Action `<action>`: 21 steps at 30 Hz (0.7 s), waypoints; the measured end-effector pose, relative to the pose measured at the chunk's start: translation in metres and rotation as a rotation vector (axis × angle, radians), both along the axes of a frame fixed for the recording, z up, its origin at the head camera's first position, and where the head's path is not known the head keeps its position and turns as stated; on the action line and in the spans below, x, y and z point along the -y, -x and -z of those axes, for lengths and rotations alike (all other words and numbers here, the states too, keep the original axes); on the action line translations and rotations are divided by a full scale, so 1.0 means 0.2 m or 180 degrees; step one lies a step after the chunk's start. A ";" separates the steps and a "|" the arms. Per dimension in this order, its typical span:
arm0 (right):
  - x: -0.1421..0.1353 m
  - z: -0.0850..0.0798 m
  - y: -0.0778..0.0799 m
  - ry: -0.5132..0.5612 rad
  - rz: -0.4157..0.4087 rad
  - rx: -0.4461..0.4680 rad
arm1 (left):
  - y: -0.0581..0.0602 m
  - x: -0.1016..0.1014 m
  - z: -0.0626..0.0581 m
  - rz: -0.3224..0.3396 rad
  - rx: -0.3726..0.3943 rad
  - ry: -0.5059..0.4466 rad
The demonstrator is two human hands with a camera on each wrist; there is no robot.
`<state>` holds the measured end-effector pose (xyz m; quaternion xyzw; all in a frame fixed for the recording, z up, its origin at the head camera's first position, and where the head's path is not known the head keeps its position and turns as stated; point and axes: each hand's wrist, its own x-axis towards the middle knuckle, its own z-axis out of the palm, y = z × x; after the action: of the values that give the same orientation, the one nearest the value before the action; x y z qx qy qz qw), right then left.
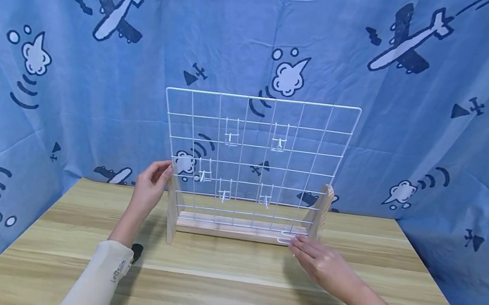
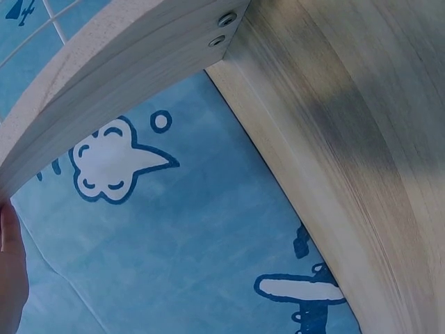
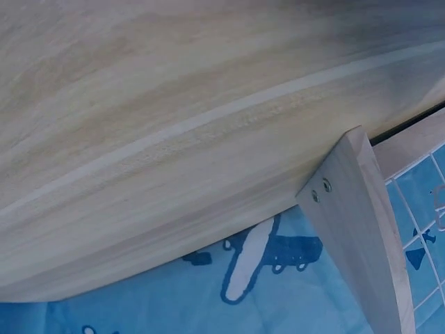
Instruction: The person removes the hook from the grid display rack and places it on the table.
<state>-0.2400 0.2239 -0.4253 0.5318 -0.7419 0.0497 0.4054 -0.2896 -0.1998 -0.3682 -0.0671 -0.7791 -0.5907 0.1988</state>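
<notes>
A white wire grid rack [image 1: 252, 165] stands upright on a wooden base with a left side support [image 1: 171, 210] and a right side support [image 1: 322, 212]. My left hand [image 1: 150, 184] grips the upper end of the left support; only part of that hand [image 2: 12, 275] shows at the edge of the left wrist view. In front of the base's right end, my right hand [image 1: 324, 266] pinches a white wire hook [image 1: 285, 238] by its end. That hand is out of sight in the right wrist view, where the right support [image 3: 361, 229] appears.
Several white hooks hang on the grid, among them an upper left hook [image 1: 231, 140] and an upper right hook [image 1: 278, 144]. A wooden crossbar [image 1: 234, 231] joins the supports. Beneath is a wood-grain table [image 1: 216, 298]; a blue airplane-print curtain [image 1: 243, 18] surrounds it.
</notes>
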 end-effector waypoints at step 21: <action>-0.02 0.06 0.01 -0.0721 0.0150 0.0131 | -0.01 0.00 0.00 0.0006 0.0034 0.0009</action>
<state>-0.2429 0.2281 -0.4377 0.5555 -0.7632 -0.0331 0.3285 -0.2883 -0.2005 -0.3673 -0.0650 -0.7809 -0.5902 0.1939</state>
